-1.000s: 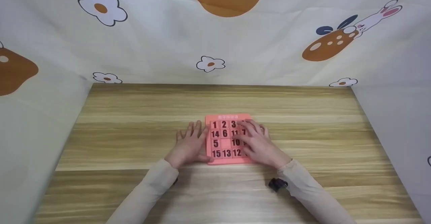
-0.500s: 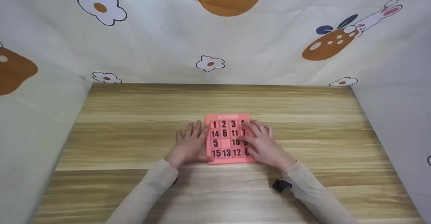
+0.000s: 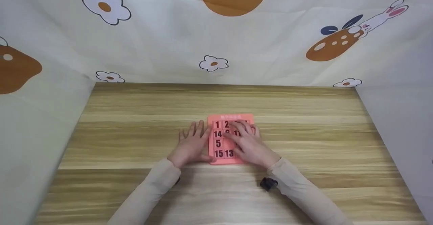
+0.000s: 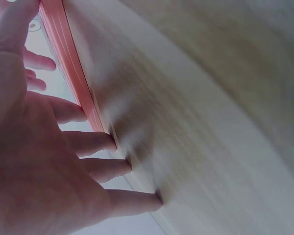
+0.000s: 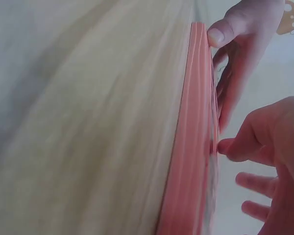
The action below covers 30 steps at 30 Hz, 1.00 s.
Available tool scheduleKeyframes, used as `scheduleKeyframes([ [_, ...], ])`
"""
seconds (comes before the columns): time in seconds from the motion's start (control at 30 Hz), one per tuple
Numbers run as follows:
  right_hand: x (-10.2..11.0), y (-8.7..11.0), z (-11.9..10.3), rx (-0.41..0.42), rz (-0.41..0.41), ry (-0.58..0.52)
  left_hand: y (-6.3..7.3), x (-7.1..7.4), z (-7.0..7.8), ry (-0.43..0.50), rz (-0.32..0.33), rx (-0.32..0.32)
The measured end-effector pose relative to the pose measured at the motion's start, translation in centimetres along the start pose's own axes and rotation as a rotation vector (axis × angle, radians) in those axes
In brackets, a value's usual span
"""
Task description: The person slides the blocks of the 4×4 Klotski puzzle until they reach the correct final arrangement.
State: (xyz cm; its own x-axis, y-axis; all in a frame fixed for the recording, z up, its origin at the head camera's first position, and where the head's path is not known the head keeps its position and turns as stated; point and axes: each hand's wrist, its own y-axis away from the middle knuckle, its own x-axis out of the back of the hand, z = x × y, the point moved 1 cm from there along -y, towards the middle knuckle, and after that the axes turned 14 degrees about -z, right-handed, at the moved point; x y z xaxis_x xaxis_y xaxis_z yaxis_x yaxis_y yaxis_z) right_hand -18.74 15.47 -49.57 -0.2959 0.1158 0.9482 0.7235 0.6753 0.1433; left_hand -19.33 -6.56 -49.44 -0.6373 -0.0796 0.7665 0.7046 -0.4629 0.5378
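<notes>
A pink sliding number puzzle (image 3: pixel 228 143) lies flat on the table, black numerals on its tiles. 1, 14, 5 and 15 run down its left column, and a gap shows right of the 5. Along the left edge rests my left hand (image 3: pixel 191 148), fingers spread, thumb on the near left corner. In the left wrist view its index fingertip touches the pink frame (image 4: pixel 71 63); other fingertips meet the table. My right hand (image 3: pixel 253 148) reaches over the tiles from the right and covers most of the right columns. The right wrist view shows its thumb (image 5: pixel 235 147) at the tile surface, other fingers raised.
The wood-grain table (image 3: pixel 135 116) extends around the puzzle on every side. Behind it hangs a pale cloth (image 3: pixel 162 42) printed with flowers and fruit, and cloth walls close off both sides. A dark wrist device (image 3: pixel 269 183) sits at the right sleeve.
My right hand first drew back a little to the right, then came left across the tiles, covering the right columns. The left hand and the puzzle stay in place; visible tiles keep their order.
</notes>
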Motion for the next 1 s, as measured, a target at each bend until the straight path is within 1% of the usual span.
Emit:
scheduleKeyframes([
  [0.07,-0.1,0.3,0.2,0.026,-0.004,-0.017,0.0,0.0,0.0,0.002,0.0,0.001],
  [0.17,-0.1,0.8,0.5,0.087,-0.03,-0.043,0.1,0.1,-0.1,0.005,-0.003,0.005],
  [0.27,0.0,1.0,0.7,0.122,-0.048,-0.061,0.1,0.1,-0.2,0.011,-0.004,0.009],
  [0.47,0.1,0.9,1.1,0.138,-0.021,-0.075,0.1,0.0,-0.1,0.027,-0.01,0.012],
  [0.63,0.4,0.6,1.4,0.133,0.032,-0.09,-0.1,0.0,0.0,0.025,-0.015,0.019],
  [0.7,0.5,0.5,1.5,0.126,0.038,-0.096,-0.1,0.0,0.0,0.024,-0.016,0.021],
  [0.87,0.5,0.3,1.5,0.105,-0.006,-0.062,-0.1,0.1,0.1,0.027,-0.017,0.022],
  [1.0,0.4,0.7,1.2,0.107,-0.038,-0.044,-0.2,0.0,0.1,0.031,-0.019,0.019],
])
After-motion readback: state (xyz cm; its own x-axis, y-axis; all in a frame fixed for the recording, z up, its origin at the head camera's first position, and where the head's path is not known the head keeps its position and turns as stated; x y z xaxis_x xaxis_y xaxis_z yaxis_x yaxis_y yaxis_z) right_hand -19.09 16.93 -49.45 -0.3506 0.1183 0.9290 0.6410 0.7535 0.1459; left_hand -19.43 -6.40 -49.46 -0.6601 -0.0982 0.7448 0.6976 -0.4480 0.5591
